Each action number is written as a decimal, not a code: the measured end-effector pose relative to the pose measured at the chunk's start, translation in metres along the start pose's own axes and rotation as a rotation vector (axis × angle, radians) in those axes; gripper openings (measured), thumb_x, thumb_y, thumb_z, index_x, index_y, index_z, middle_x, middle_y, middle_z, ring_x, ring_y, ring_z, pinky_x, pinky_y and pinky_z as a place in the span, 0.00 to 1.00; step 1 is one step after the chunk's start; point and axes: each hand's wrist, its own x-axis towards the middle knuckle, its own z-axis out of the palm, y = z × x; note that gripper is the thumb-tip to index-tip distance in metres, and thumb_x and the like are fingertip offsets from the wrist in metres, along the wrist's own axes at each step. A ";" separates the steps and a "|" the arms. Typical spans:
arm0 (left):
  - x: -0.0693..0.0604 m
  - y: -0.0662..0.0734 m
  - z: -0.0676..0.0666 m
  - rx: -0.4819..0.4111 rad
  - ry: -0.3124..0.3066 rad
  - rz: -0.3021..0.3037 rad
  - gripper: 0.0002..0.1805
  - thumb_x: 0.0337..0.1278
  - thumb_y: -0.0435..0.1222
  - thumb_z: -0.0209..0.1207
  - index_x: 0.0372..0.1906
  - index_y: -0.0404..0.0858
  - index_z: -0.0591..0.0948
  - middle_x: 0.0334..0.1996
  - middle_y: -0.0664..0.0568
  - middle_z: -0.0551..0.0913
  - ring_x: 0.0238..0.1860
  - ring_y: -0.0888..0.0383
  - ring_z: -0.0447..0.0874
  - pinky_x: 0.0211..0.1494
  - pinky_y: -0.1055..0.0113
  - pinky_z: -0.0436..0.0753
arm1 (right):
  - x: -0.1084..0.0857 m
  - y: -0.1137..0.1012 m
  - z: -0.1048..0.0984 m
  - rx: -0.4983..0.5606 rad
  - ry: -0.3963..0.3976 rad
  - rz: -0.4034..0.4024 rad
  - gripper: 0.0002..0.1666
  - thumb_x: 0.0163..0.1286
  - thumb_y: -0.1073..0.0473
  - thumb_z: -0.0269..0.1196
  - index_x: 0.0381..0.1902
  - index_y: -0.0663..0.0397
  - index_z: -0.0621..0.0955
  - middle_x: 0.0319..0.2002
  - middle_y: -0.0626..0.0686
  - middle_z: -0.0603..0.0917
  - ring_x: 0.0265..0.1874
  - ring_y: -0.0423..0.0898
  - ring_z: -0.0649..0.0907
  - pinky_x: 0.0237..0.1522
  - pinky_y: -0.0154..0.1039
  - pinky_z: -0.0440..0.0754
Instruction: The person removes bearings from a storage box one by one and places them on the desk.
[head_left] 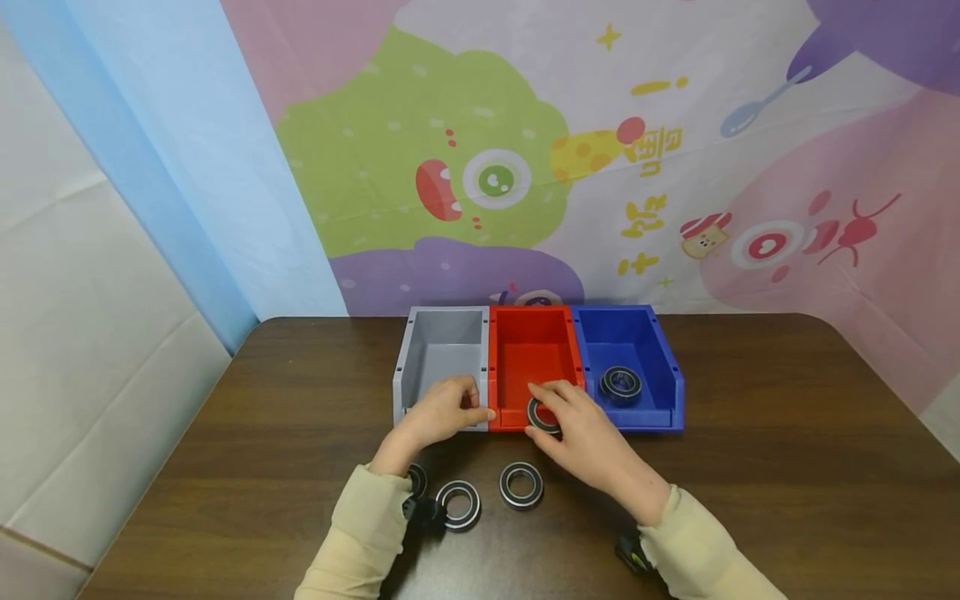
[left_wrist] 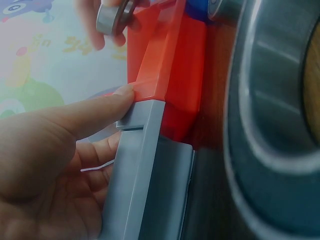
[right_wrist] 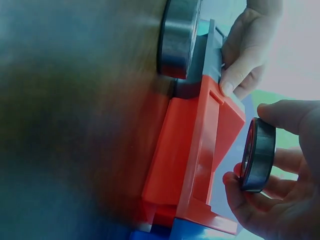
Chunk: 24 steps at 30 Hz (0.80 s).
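Observation:
My right hand [head_left: 581,429] holds a ball bearing [right_wrist: 261,157] by its outer rim, thumb on one side and fingertips on the other, over the front of the red bin [head_left: 534,329]. My left hand [head_left: 441,412] grips the front edge of the grey bin [head_left: 450,333]: the thumb rests on the lip where grey meets red, and the fingers curl down behind the wall. Inside the blue bin [head_left: 663,367] lies another bearing [head_left: 620,385], possibly stacked.
Before the bins, loose bearings lie on the brown table [head_left: 787,467]: one bearing [head_left: 521,485] in the middle, a second bearing [head_left: 458,505] left of it, and a third bearing [head_left: 417,481] partly hidden by the left wrist. A cartoon-print cloth [head_left: 360,167] hangs behind.

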 end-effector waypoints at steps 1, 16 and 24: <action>0.000 0.000 0.000 0.001 0.001 0.000 0.14 0.48 0.42 0.64 0.22 0.40 0.71 0.18 0.55 0.69 0.21 0.60 0.66 0.25 0.70 0.65 | -0.001 0.000 0.000 -0.001 -0.007 0.003 0.32 0.55 0.52 0.66 0.57 0.56 0.74 0.46 0.52 0.76 0.46 0.48 0.76 0.49 0.44 0.75; -0.001 0.001 0.000 0.002 0.000 -0.012 0.14 0.48 0.43 0.64 0.22 0.41 0.71 0.18 0.55 0.69 0.21 0.60 0.66 0.25 0.70 0.65 | -0.018 0.000 -0.002 0.007 -0.061 0.050 0.31 0.58 0.44 0.62 0.56 0.55 0.74 0.42 0.50 0.77 0.40 0.44 0.79 0.45 0.42 0.77; -0.001 0.001 0.000 0.007 0.005 -0.012 0.14 0.48 0.43 0.64 0.22 0.40 0.71 0.19 0.55 0.69 0.22 0.59 0.66 0.26 0.70 0.65 | -0.024 0.002 -0.002 -0.004 -0.055 0.055 0.31 0.52 0.42 0.67 0.49 0.55 0.78 0.38 0.48 0.76 0.35 0.41 0.78 0.42 0.40 0.78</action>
